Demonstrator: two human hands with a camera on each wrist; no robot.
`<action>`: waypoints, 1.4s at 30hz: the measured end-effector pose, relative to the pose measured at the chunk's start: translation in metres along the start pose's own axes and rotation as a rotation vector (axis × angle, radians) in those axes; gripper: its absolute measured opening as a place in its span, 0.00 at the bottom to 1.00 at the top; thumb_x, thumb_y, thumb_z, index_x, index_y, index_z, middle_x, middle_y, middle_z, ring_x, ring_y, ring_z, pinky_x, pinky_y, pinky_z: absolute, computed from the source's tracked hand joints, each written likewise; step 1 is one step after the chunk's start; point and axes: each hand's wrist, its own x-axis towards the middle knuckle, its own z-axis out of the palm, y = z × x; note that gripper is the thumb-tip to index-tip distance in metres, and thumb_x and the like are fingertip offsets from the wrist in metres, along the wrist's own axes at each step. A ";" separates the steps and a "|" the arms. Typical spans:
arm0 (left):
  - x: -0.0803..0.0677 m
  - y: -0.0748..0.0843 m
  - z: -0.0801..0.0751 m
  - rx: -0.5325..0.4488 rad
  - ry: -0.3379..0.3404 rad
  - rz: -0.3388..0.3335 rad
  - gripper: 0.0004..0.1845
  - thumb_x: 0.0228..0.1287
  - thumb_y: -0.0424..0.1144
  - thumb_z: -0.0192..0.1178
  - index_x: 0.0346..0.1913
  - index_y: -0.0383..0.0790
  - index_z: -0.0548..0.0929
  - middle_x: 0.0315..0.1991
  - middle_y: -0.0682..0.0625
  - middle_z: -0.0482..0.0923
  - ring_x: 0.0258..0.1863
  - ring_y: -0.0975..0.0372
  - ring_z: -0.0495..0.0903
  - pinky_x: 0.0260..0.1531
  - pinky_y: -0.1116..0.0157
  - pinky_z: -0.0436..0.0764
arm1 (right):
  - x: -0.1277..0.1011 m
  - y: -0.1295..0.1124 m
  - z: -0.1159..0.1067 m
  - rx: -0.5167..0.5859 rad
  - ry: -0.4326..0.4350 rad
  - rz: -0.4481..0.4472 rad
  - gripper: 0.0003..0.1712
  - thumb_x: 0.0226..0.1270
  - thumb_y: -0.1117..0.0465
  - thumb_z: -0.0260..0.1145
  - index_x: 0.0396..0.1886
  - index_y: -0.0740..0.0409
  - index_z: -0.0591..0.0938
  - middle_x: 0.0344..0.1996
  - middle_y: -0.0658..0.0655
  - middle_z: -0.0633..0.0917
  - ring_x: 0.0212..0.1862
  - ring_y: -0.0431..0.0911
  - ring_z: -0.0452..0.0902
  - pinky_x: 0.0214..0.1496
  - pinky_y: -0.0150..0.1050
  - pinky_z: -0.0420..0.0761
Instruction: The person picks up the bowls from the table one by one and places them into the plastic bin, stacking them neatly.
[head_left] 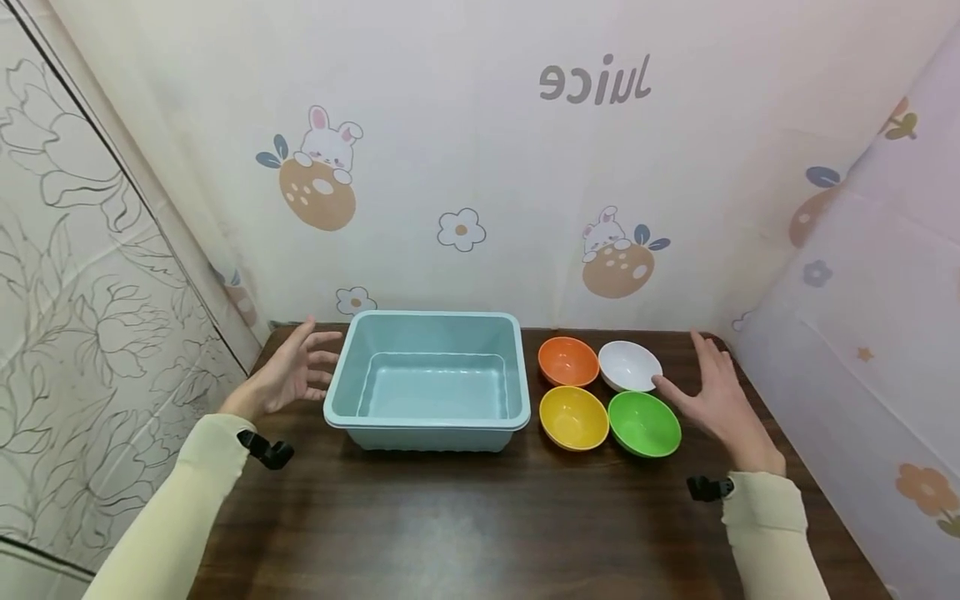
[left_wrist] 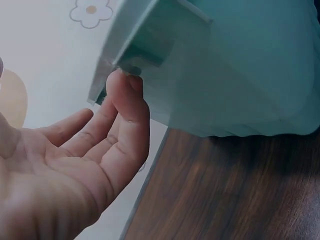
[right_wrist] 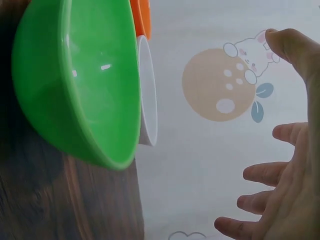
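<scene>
The fingers of the left hand (head_left: 288,372) are loosely bent and a little apart, reaching toward the side of a pale blue tub (head_left: 431,438). In the left wrist view a fingertip overlaps the underside of the tub's rim, but I cannot quite tell whether it touches. The fingers of the right hand (head_left: 720,400) are spread, with the thumb held well away from the others; the hand hovers near the bowls, and the right wrist view shows a gap between it and them.

The closest bowls to that hand are the green bowl (head_left: 645,423), at the front right of a group of four, and the white bowl (head_left: 630,365) behind it. To their left sit the yellow bowl (head_left: 573,418) in front and the orange bowl (head_left: 568,362) at the back. All four stand upright, close together, just right of the tub, which also stands upright on the dark wooden table (head_left: 450,533).

Pale sleeves (head_left: 172,508) reach both wrists, each with a small black clip (head_left: 266,450). Behind the table hangs a white cloth (head_left: 465,150) printed with rabbits, oranges and flowers.
</scene>
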 end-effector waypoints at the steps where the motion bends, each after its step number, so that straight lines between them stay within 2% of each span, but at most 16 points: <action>1: 0.001 0.000 0.000 0.006 0.000 -0.004 0.50 0.74 0.76 0.26 0.83 0.41 0.45 0.71 0.27 0.63 0.50 0.49 0.85 0.44 0.52 0.86 | 0.000 0.000 0.001 0.009 -0.001 0.002 0.63 0.70 0.31 0.61 0.85 0.53 0.36 0.81 0.74 0.41 0.79 0.76 0.31 0.69 0.83 0.48; 4: 0.005 0.001 0.001 0.020 0.002 -0.008 0.50 0.74 0.75 0.28 0.82 0.40 0.47 0.61 0.32 0.74 0.46 0.49 0.87 0.42 0.52 0.87 | 0.000 0.000 0.004 0.025 0.007 0.001 0.62 0.70 0.31 0.62 0.85 0.52 0.36 0.81 0.73 0.42 0.79 0.76 0.34 0.69 0.83 0.49; 7: 0.008 0.002 0.000 0.023 0.004 -0.014 0.50 0.74 0.76 0.30 0.82 0.39 0.48 0.51 0.40 0.79 0.42 0.50 0.87 0.39 0.54 0.87 | 0.001 0.000 0.006 0.034 0.022 -0.007 0.62 0.70 0.32 0.62 0.85 0.53 0.37 0.82 0.73 0.44 0.79 0.76 0.40 0.70 0.81 0.51; 15: 0.014 0.005 -0.003 0.030 0.010 -0.071 0.48 0.75 0.73 0.38 0.80 0.36 0.52 0.43 0.47 0.83 0.30 0.59 0.84 0.31 0.62 0.85 | 0.001 0.006 0.011 0.039 0.012 0.002 0.61 0.71 0.33 0.61 0.84 0.57 0.38 0.81 0.73 0.47 0.78 0.75 0.45 0.70 0.80 0.54; 20: 0.016 0.004 -0.007 0.056 0.012 -0.104 0.48 0.75 0.74 0.36 0.72 0.31 0.61 0.33 0.50 0.81 0.22 0.63 0.78 0.22 0.68 0.78 | 0.003 0.010 0.012 0.031 0.011 0.007 0.62 0.71 0.32 0.61 0.84 0.57 0.38 0.81 0.73 0.46 0.78 0.75 0.45 0.70 0.80 0.54; 24: 0.019 0.002 -0.010 0.061 -0.005 -0.140 0.44 0.74 0.75 0.34 0.59 0.33 0.70 0.32 0.50 0.81 0.20 0.63 0.76 0.18 0.69 0.75 | 0.003 0.014 0.011 0.028 0.006 0.009 0.62 0.71 0.33 0.61 0.84 0.57 0.37 0.81 0.73 0.45 0.79 0.75 0.44 0.70 0.80 0.54; 28: 0.024 -0.001 -0.011 0.059 -0.018 -0.173 0.41 0.74 0.75 0.34 0.49 0.36 0.73 0.32 0.49 0.82 0.21 0.62 0.77 0.19 0.68 0.75 | 0.003 0.018 0.009 0.028 -0.004 0.011 0.62 0.71 0.32 0.61 0.84 0.56 0.36 0.82 0.72 0.44 0.79 0.75 0.43 0.70 0.80 0.54; 36: 0.035 -0.010 -0.012 0.039 -0.023 -0.206 0.39 0.75 0.74 0.37 0.48 0.38 0.75 0.31 0.50 0.84 0.23 0.61 0.81 0.20 0.69 0.75 | 0.002 0.026 0.000 0.029 -0.002 0.000 0.61 0.72 0.34 0.62 0.84 0.55 0.38 0.81 0.74 0.47 0.78 0.76 0.46 0.67 0.81 0.55; 42: 0.039 -0.015 -0.012 0.020 -0.011 -0.232 0.38 0.76 0.72 0.39 0.45 0.38 0.77 0.29 0.48 0.85 0.25 0.60 0.83 0.19 0.69 0.76 | 0.004 0.030 -0.001 0.048 -0.032 0.023 0.60 0.72 0.33 0.61 0.85 0.55 0.38 0.82 0.72 0.46 0.77 0.77 0.47 0.65 0.82 0.56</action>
